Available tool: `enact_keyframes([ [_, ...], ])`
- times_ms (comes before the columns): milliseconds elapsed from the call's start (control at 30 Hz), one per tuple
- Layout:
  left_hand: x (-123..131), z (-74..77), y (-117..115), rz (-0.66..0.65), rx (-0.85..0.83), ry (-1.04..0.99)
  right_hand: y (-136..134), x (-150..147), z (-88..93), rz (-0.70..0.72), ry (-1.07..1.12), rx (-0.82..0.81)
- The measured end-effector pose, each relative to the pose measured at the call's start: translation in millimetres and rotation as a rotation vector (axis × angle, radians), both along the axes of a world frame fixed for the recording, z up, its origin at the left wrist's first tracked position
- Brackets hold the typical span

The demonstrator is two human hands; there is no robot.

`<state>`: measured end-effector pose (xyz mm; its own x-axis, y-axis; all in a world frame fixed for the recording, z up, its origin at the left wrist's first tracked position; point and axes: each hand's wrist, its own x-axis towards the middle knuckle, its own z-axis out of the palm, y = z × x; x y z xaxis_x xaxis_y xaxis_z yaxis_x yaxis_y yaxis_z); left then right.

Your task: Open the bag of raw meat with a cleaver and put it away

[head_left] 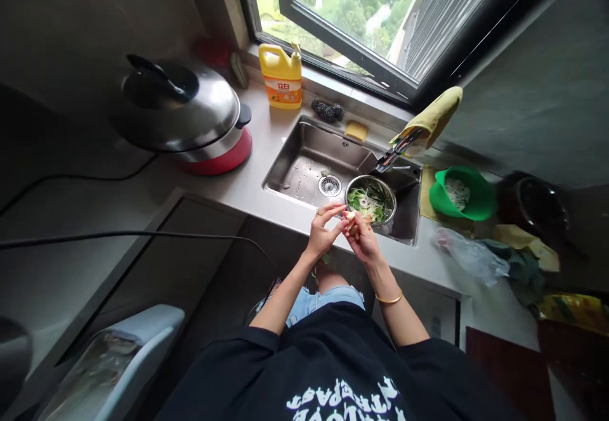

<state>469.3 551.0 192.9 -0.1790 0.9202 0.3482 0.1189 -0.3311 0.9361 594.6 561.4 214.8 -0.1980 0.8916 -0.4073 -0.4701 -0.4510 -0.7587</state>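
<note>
A pale piece (351, 217) was held pinched between the left hand (322, 232) and right hand (363, 239) beside the bowl (391, 208); it was probably best kept over the sink (304, 148), so scraps were caught.

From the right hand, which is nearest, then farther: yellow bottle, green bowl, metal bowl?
1. Metal bowl, in the sink, beside the right hand.
2. Green bowl, on the counter, right side.
3. Yellow bottle, by the window, left side.
</note>
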Motion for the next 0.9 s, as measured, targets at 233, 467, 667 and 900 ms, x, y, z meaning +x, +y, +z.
enact_keyframes([
  [233, 6, -5.0, 54, 0.121, -0.045, 0.072, 54, 16, -9.8, 0.071, 0.121, -0.110],
  [467, -24, -30.6, 109, 0.011, -0.197, 0.179, 92, -3, -36.5, 0.065, 0.090, -0.212],
  [667, -30, -61.2, 154, -0.220, -0.398, 0.055, 113, -21, -55.0, -0.052, -0.017, -0.196],
  [900, -32, -94.8, 191, -0.153, -0.629, -0.207, 192, 121, -77.3, -0.794, -0.545, 0.055],
])
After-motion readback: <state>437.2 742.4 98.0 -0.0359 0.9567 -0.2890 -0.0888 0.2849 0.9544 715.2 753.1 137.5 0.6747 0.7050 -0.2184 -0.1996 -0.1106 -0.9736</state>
